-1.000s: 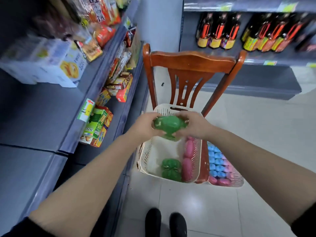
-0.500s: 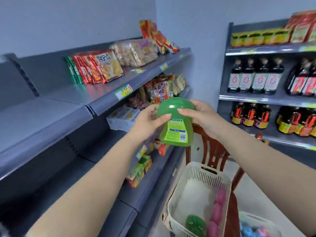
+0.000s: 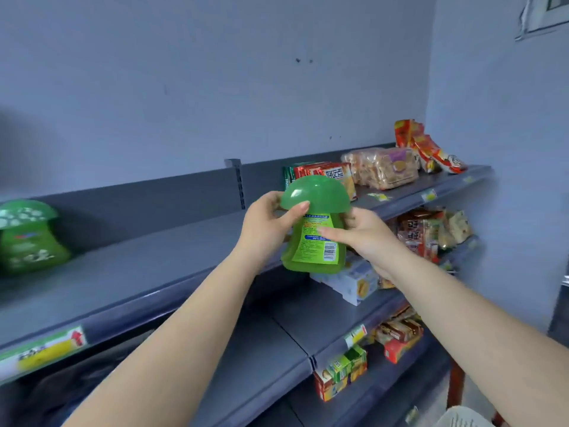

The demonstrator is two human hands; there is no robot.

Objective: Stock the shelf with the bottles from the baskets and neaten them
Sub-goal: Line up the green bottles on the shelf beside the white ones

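Both hands wrapped round one green mushroom-capped bottle (image 3: 314, 229): left hand (image 3: 268, 226) gripping the neck just under the domed cap, thumb laid across the cap's lower rim; right hand (image 3: 360, 238) cupping the opposite side of the body, fingers curled behind, forefinger stretched across the printed label. Bottle upright, label and barcode facing back toward the camera, held in the air just in front of the top shelf (image 3: 147, 272) and above its front lip, not yet set down. Probably rigid smooth plastic, likely light to middling in weight, a bit slick on the glossy cap, so better taken at the narrow waist beneath the cap, as now, than by the dome. Wide flared base, likely to stand steadily once placed. Both forearms stretched forward and upward, wrists turned inward toward each other. Second green bottle (image 3: 27, 238) standing on the same shelf, well apart to the left of the held one, blurred. Snack packets (image 3: 381, 171) on that shelf, to the right of the held bottle.
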